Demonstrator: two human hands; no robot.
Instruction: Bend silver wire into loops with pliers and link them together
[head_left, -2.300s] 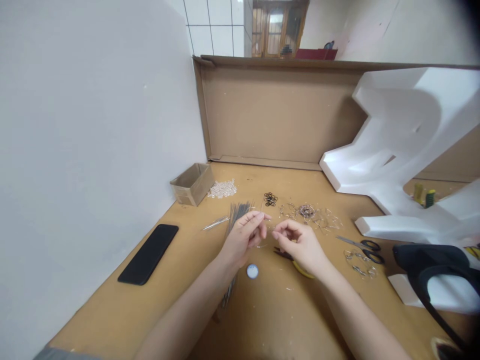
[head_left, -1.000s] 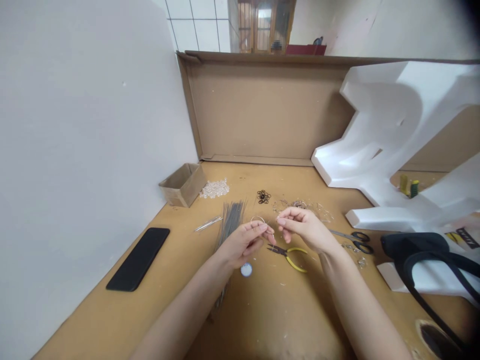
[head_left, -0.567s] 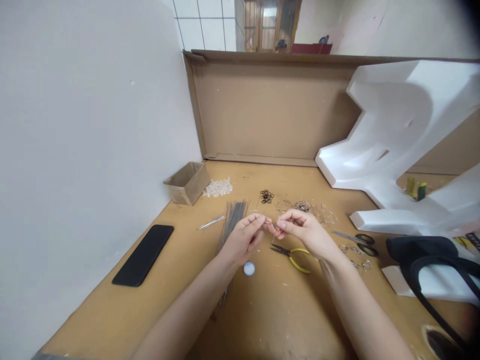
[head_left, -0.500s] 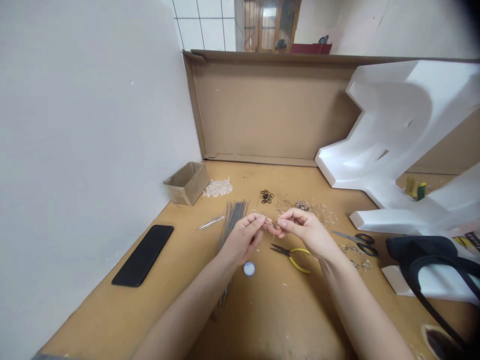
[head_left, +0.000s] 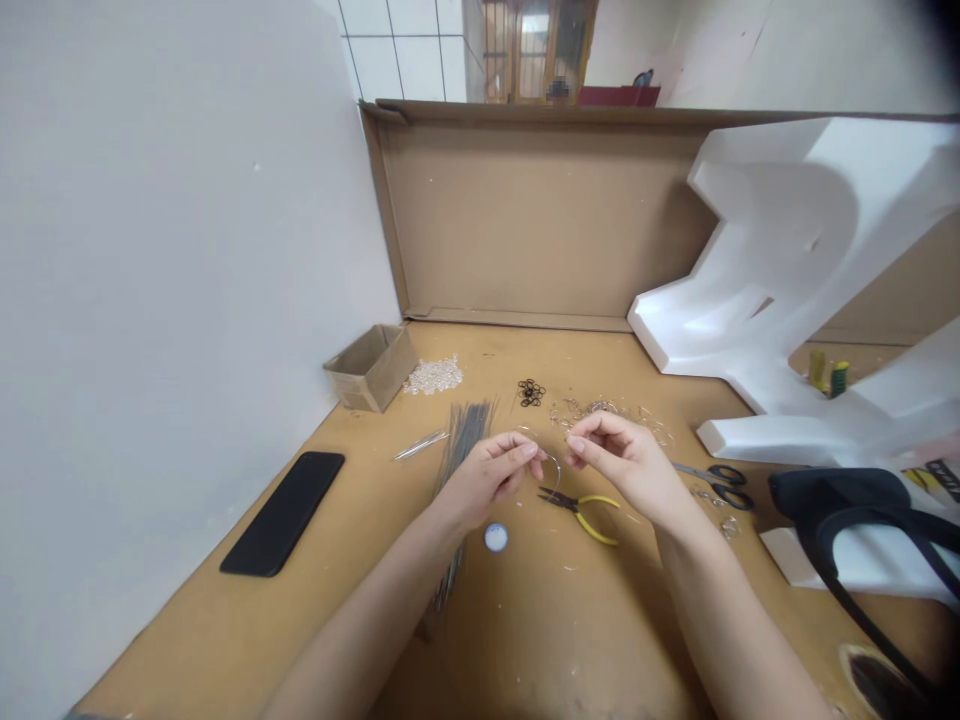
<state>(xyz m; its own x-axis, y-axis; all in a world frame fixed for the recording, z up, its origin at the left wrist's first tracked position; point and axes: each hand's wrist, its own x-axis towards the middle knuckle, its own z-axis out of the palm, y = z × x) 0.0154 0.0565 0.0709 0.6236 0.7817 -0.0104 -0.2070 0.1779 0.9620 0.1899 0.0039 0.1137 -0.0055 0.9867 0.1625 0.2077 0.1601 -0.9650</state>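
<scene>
Between the thumb and fingertips of my left hand (head_left: pixel 495 470) is a thin piece of wire (head_left: pixel 559 476), bent in a curve that hangs to the right. My right hand (head_left: pixel 622 460) is just beside it, thumb and index finger pinched together; anything between them is too small to make out. The two hands are apart. Below them lie pliers (head_left: pixel 581 512) with yellow handles. A bundle of straight grey wires (head_left: pixel 466 430) runs under my left hand and forearm. Beyond the right hand is a loose heap of thin wire pieces (head_left: pixel 645 420).
Black rings (head_left: pixel 531 392), clear beads (head_left: pixel 435 376) and a small cardboard box (head_left: pixel 371 370) stand farther back. A black phone (head_left: pixel 285 512) lies left, thin metal rods (head_left: pixel 420 445) nearer the middle. Scissors (head_left: pixel 724 485) and white foam (head_left: pixel 750 440) are right. A round white disc (head_left: pixel 496 538) lies in front.
My right hand has moved a little to the right, away from my left. The curved wire now shows hanging from my left fingertips.
</scene>
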